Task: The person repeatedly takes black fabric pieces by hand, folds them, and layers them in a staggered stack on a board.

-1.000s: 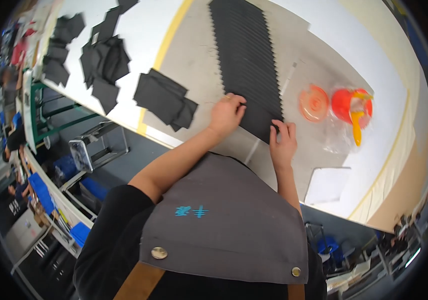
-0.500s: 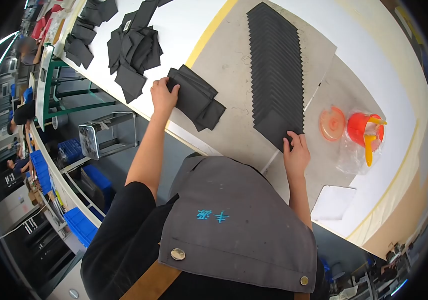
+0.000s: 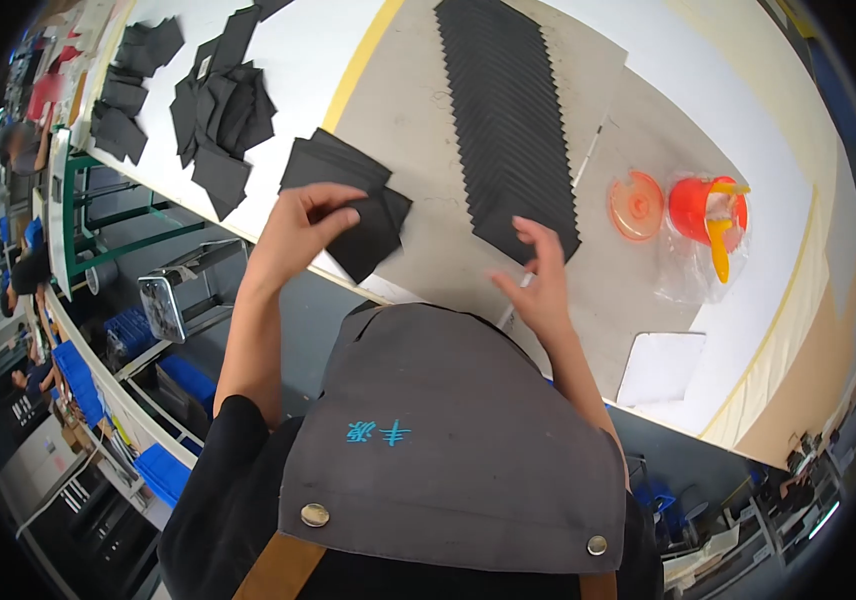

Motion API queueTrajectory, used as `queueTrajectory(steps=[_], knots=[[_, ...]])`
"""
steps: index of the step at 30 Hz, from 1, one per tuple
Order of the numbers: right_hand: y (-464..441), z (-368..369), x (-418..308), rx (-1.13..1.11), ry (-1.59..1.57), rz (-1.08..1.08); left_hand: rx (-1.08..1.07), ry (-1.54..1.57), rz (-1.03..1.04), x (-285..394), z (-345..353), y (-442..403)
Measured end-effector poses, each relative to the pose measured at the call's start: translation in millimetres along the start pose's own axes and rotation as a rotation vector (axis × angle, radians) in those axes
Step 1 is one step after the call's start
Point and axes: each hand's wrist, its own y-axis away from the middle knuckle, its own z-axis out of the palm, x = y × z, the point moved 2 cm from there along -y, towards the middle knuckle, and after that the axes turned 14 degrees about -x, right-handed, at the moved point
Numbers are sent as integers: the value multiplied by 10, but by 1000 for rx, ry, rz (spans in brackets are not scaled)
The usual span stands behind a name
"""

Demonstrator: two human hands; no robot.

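Note:
My left hand [image 3: 300, 235] pinches a black flat piece [image 3: 366, 240] between thumb and fingers, over the near edge of a small pile of black pieces [image 3: 333, 165]. I cannot tell whether the piece is cloth or leather. My right hand [image 3: 538, 280], slightly blurred, hovers with thumb and fingers apart and nothing between them. Just beyond its fingers is the near end of a long row of overlapping black pieces [image 3: 513, 130], laid like shingles with zigzag sides.
Farther left on the white table lie more loose black pieces [image 3: 223, 115]. To the right are a red pot [image 3: 690, 212] with yellow-handled tools, an orange lid [image 3: 636, 206] and a white tray [image 3: 660, 368]. A metal stool [image 3: 163, 305] stands below the table edge.
My right hand has let go of the row's near end and moved left with fingers spread. My left hand has drawn a black piece nearer to me. The whole view has shifted.

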Motion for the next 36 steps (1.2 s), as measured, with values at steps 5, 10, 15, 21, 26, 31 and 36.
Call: queueTrajectory(steps=[5,10,15,21,26,31,36], knots=[[24,216,72,-387,-656,28,-299,405,-34,167,538,-66],[307,53,300,-389,-806,344,-124,759,17,-336,1088,-568],[489,-5,675,-3,-546,339,-4,407,31,-521,1482,-830],[557,-91,854,272,-191,269,159,50,152,-447,1742,-949],[555,-105,837,411,-264,270,170,-157,259,-482,1787,-1040],[515,-101,940,356,-54,279,161,-177,231,-541,1803,-1096],[476,-107,920,439,-103,306,135,-201,204,-541,1795,-1115]])
